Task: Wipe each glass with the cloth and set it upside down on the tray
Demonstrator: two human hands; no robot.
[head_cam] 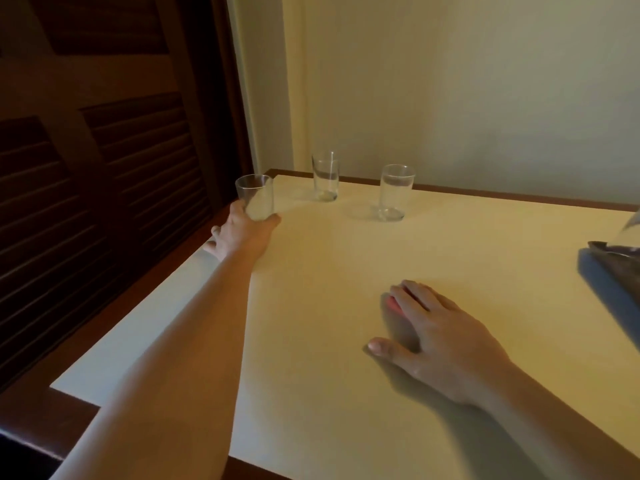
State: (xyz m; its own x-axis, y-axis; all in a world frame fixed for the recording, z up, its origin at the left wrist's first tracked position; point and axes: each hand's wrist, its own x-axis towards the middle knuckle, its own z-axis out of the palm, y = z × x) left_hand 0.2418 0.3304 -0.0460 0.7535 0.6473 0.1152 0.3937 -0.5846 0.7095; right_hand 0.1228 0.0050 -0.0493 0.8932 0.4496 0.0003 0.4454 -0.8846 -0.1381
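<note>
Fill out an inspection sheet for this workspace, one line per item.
Surface: pale table with a dark wooden edge, set against a wall.
Job's things: three upright glasses; near-left glass in hand, back glass and right glass standing free. Tray at the right edge, partly out of frame. Something pink under the right fingers, possibly the cloth.
Clutter: nothing seen.
Grips: left hand holds the near-left glass at its base; right hand rests flat on the table.
Cables: nothing seen.
Surroundings: dark louvred door on the left; cream wall behind.
</note>
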